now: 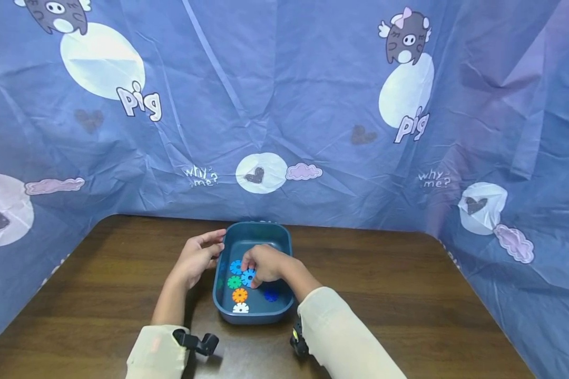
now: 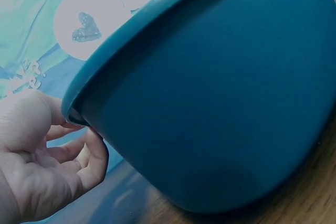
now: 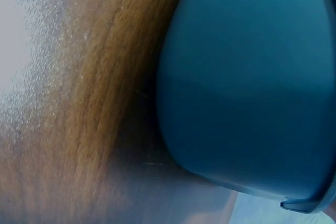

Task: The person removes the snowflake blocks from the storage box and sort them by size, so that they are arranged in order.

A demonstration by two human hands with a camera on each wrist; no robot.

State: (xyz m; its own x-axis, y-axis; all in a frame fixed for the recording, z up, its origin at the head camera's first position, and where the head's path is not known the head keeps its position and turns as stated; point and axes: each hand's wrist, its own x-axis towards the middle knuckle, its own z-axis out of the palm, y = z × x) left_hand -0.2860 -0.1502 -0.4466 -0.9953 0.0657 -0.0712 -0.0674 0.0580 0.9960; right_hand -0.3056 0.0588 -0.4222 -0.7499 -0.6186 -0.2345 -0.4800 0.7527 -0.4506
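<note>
A deep teal plastic bin [image 1: 290, 239] stands on the table with several notched snowflake discs in it. My left hand [image 1: 196, 259] grips the bin's left rim, its fingers curled beneath the edge in the left wrist view. Inside the bin, my right hand [image 1: 268, 263] pinches a light blue snowflake disc [image 1: 248, 278] between thumb and finger. Around it lie another blue disc [image 1: 236, 267], a green disc [image 1: 234, 282], an orange disc [image 1: 239, 295], a white disc [image 1: 240, 308] and a dark blue disc [image 1: 271, 295]. In the right wrist view the bin's wall [image 3: 247, 87] hides the right hand.
The brown wooden table [image 1: 370, 295] extends to both sides of the bin. Behind it hangs a blue printed cloth [image 1: 313, 105], close to the bin's far end. Wrist-camera mounts [image 1: 196, 342] stick out from both sleeves.
</note>
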